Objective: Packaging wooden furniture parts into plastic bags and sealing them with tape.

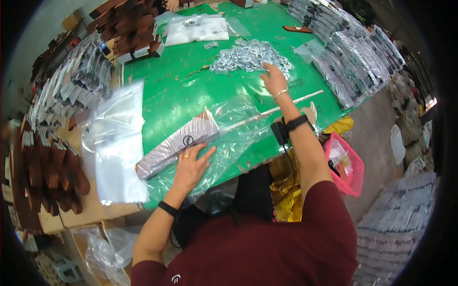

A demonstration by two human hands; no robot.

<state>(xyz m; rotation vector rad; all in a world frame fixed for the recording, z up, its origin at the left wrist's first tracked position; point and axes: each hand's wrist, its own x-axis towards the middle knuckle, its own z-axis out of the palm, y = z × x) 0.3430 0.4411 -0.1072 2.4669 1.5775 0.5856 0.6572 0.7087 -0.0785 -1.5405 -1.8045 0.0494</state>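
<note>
On the green tabletop [167, 78] lies a long, tapered brown wooden piece [183, 138] inside a clear plastic bag [238, 114], whose loose end spreads to the right. My left hand [193, 167] rests on the bag's near side with its fingers spread, pressing rather than gripping. Further off, my right hand [275, 82] reaches the near right edge of a heap of small clear packets [248, 56], index finger stretched out. Nothing shows in its fingers. A thin pale strip [272, 110] lies slantwise under my right forearm, partly beneath the bag.
Flat clear bags [119, 157] hang over the table's left edge. Stacks of wrapped pieces stand left [71, 86] and right [355, 64]. Brown wooden pieces [129, 26] pile up at the back left. A pink basket [355, 178] is beside me, right. Someone's hand [172, 5] shows at the far edge.
</note>
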